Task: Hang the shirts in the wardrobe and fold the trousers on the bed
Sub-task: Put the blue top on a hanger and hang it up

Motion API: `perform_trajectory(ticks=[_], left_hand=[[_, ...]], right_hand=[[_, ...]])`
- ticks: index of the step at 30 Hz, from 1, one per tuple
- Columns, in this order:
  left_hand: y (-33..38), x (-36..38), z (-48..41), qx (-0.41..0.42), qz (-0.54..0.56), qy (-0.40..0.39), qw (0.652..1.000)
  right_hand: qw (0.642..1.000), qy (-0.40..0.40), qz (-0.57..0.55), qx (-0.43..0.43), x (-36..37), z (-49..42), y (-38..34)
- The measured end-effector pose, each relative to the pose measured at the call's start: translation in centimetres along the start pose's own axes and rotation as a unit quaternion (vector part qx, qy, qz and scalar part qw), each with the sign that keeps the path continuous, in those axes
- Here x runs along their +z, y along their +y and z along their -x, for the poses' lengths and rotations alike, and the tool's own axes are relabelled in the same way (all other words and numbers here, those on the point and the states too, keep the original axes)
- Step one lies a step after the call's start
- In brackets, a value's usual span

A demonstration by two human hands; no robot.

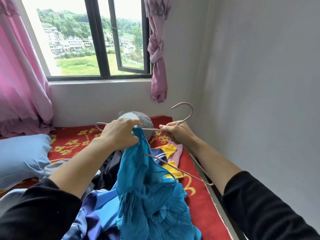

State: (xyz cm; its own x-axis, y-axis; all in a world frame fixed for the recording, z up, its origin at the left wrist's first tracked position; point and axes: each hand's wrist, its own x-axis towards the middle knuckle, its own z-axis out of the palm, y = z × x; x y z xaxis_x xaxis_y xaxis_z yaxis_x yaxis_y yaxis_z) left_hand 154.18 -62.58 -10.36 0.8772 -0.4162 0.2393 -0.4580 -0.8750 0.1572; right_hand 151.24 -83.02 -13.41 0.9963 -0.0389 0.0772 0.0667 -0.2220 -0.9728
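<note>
My black sleeves (43,213) are cut off by the bottom edge. The blue pleated shirt (152,196) drapes over the clothes pile (110,165) on the bed (199,205), hiding most of it, and its hem runs out of frame. My left hand (121,134) bunches the shirt's top in curled fingers at the hanger (192,110); I can't see the fingertips. My right hand (174,133) is wrapped round the hanger's neck under the hook. The lower bar pokes toward the bed's right edge, near the wall (259,84). A grey plush toy (146,122) sits half hidden behind my hands, below the window (103,40).
</note>
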Motion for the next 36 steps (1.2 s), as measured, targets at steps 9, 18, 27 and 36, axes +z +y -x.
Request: perform_trajectory(ticks=[9, 18, 27, 36], left_hand=[[1.5, 2.3, -0.1, 0.055, -0.02, -0.02, 0.998], [0.4, 3.6, 0.1, 0.008, 0.012, 0.058, 0.998], [-1.2, 3.4, 1.1, -0.022, 0.066, 0.148, 0.987], [-6.6, 3.1, 3.0, -0.107, 0.157, 0.185, 0.964]], right_hand=[[0.998, 0.003, 0.031, -0.059, 1.4, -0.8, 0.3], [0.928, 0.182, 0.232, -0.226, 2.9, 3.4, 4.5], [0.888, 0.116, 0.383, 0.228, 6.1, 3.8, 14.8], [0.906, 0.197, -0.155, 0.342, 3.0, 1.1, 15.5]])
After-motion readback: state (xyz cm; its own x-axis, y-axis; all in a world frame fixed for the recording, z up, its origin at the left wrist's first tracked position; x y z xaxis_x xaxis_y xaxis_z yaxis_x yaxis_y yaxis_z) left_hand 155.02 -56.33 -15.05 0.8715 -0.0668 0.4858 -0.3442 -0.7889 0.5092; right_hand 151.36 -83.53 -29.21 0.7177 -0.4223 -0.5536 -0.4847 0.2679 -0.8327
